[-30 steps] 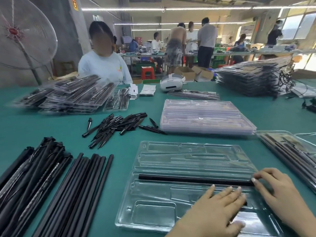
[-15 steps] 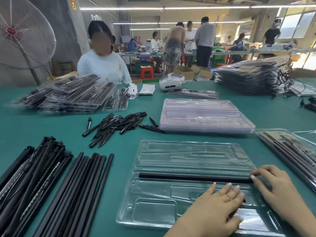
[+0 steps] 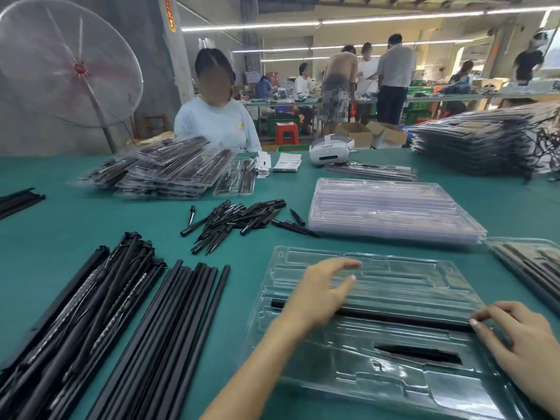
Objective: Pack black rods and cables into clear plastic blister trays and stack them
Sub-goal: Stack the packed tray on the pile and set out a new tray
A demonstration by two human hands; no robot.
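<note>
A clear blister tray [image 3: 378, 368] lies open on the green table in front of me. One long black rod [image 3: 394, 317] sits in a slot across its middle, and a short black pointed piece [image 3: 421, 353] lies in a lower pocket. My left hand [image 3: 321, 291] hovers above the tray's left half, fingers spread and holding nothing. My right hand [image 3: 524, 344] rests at the tray's right side, fingertips touching the rod's right end. Long black rods [image 3: 157, 338] and bundled rods with cables [image 3: 75, 313] lie to the left.
A heap of short black pointed pieces [image 3: 239, 221] lies beyond the tray. Stacked empty trays [image 3: 391, 209] stand behind it, a filled tray [image 3: 533, 265] at the right edge, packed stacks [image 3: 163, 168] at the far left and far right [image 3: 485, 137]. A person sits opposite.
My left hand lifted off the tray's lower pocket and moved up and left, uncovering the short black piece. My right hand stays at the rod's end. The camera tilted toward the left.
</note>
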